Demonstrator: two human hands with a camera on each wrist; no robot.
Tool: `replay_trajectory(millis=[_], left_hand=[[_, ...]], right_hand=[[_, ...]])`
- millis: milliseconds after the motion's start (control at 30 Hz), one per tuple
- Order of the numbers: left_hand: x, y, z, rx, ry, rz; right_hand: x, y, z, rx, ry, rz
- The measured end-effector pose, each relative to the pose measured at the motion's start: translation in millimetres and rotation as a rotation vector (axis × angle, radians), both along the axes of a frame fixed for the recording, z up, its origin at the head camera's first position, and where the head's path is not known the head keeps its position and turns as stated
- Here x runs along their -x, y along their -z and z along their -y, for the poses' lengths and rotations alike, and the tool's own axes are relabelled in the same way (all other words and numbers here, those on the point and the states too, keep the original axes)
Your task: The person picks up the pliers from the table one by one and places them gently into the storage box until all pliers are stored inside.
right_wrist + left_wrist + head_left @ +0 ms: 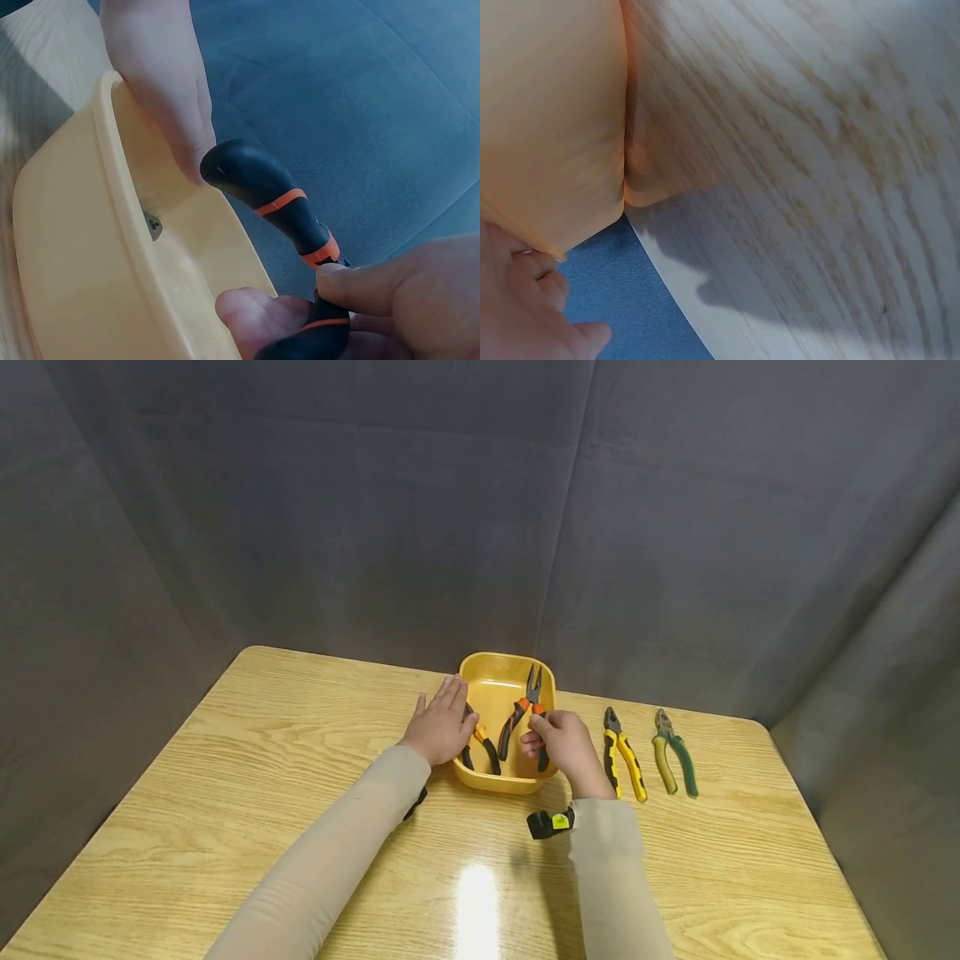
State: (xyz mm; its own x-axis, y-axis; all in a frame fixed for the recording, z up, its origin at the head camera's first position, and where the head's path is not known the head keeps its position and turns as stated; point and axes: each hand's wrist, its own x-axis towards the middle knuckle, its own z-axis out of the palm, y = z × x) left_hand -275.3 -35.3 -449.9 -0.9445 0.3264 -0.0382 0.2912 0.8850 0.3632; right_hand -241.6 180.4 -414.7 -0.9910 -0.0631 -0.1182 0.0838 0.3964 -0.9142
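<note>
A yellow plastic tub stands near the table's back edge. My left hand lies along its left rim with the fingers extended. The right hand pinches one handle of long-nose pliers with black and orange grips, between thumb and fingers. These pliers overlap the tub's right half in the head view, noses pointing away; in the right wrist view their free handle rises above the rim. Another pair of pliers, with black and orange-yellow handles, lies in the tub's left side, its head partly hidden by my left hand.
Right of the tub, yellow and black combination pliers lie on the wooden table. Beside them are pliers with green and yellowish handles. A dark grey curtain hangs behind the table.
</note>
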Motion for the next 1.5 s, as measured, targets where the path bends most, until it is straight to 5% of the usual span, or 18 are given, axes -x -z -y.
replay_trajectory(millis=[900,1500], left_hand=[[2.5,5.1,-1.1,0.011,-0.014,-0.008],[1.0,6.1,-1.3,-0.016,-0.021,-0.023]], right_hand=[[20.8,8.4,17.4,-0.194,0.042,-0.024],[29.7,16.5,26.7,-0.454,0.018,-0.070]])
